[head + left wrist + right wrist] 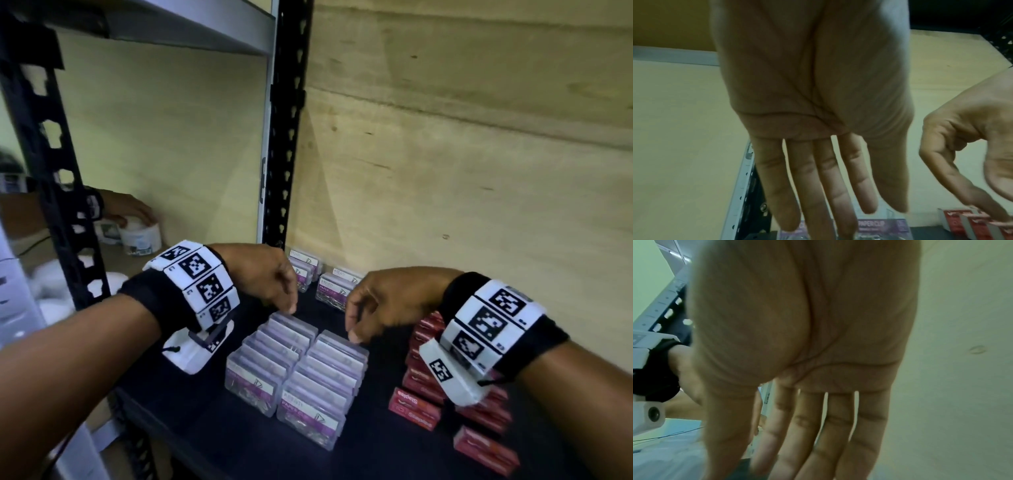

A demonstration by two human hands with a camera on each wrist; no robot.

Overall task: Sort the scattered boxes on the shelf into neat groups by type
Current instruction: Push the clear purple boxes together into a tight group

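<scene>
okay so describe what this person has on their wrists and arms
Both forearms are bare, with no sleeves. Each wrist wears a black fabric strap carrying a band of white rectangular blocks printed with black square fiducial markers: left wrist band, right wrist band. A white camera housing hangs under each wrist. The left hand and right hand are bare, without gloves.

A white tub [142, 238] sits on the next shelf bay, well left of the left hand, with another person's hand [125, 207] resting on it. A black upright [286, 137] rises behind the left hand, and plywood [479, 154] backs the right.
</scene>
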